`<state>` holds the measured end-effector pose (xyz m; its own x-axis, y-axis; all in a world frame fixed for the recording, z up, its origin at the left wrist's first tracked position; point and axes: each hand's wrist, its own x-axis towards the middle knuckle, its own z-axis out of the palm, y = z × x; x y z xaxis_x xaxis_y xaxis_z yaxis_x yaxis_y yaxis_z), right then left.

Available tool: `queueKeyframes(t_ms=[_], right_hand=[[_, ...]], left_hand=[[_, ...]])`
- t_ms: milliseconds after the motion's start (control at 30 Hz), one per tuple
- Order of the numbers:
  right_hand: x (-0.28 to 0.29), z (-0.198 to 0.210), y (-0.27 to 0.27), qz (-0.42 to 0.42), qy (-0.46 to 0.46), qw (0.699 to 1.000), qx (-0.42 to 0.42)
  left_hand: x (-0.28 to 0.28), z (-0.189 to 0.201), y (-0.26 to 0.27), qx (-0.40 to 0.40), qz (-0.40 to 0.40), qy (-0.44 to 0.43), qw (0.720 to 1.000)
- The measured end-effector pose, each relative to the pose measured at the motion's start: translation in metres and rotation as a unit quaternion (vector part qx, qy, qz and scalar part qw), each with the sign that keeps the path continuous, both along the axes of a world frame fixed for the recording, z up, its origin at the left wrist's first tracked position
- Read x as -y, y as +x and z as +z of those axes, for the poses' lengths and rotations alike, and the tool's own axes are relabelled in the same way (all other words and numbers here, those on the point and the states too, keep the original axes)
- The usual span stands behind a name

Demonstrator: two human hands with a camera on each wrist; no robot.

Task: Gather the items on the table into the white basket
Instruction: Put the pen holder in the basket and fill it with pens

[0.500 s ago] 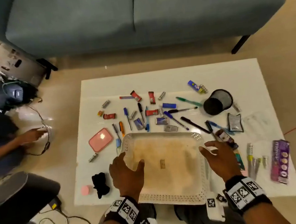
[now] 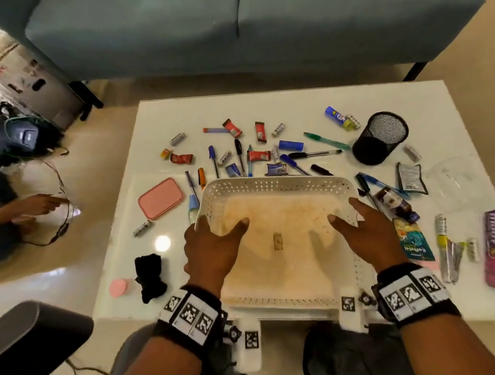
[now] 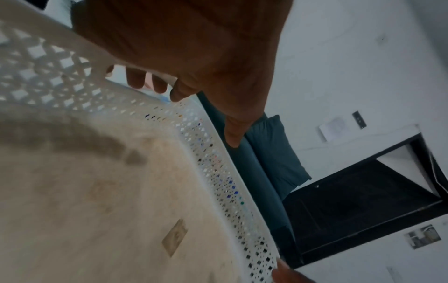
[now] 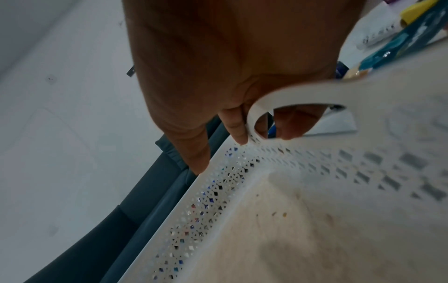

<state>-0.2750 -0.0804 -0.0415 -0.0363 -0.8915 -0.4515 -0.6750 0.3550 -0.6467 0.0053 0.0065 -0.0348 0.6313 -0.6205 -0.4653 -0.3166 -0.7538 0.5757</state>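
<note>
From the right wrist, fingers [image 4: 293, 124] hook the white basket's [image 2: 273, 181] handle slot; overhead, both hands grip its sides

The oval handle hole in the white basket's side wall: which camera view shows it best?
The right wrist view: the oval handle hole of the white perforated plastic basket is large there, with fingers showing through it. The head view covers it with the right hand. The left wrist view shows only lattice wall, no hole.

White perforated basket [image 2: 273, 184], stained floor, sits at the bench's [image 2: 292, 103] near edge; pens [image 2: 316, 153], wrapped sweets [image 2: 258, 155] and packets [image 2: 409, 178] scattered around it
</note>
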Motion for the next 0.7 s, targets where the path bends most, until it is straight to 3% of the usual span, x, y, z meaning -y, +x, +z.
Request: queueKeyframes(t_ms=[167, 333, 467, 600, 700], right_hand=[[0.0, 0.012, -0.007, 0.05, 0.009, 0.996, -0.067], [-0.006, 0.025, -0.019, 0.059, 0.014, 0.995, -0.077], [-0.009, 0.028, -0.021, 0.065, 0.029, 0.996, -0.056], [-0.001, 0.035, -0.019, 0.04, -0.028, 0.997, -0.057], [0.02, 0.038, -0.016, 0.011, -0.099, 0.993, -0.067]], left_hand=[[-0.001, 0.022, 0.006, -0.058, -0.03, -0.013, 0.998], [0.005, 0.035, 0.012, -0.027, -0.131, 0.058, 0.989], [0.005, 0.033, 0.011, 0.029, -0.165, 0.1, 0.981], [0.008, 0.042, -0.006, 0.105, -0.166, 0.005, 0.98], [0.028, 0.049, -0.019, 0.031, -0.2, -0.075, 0.976]])
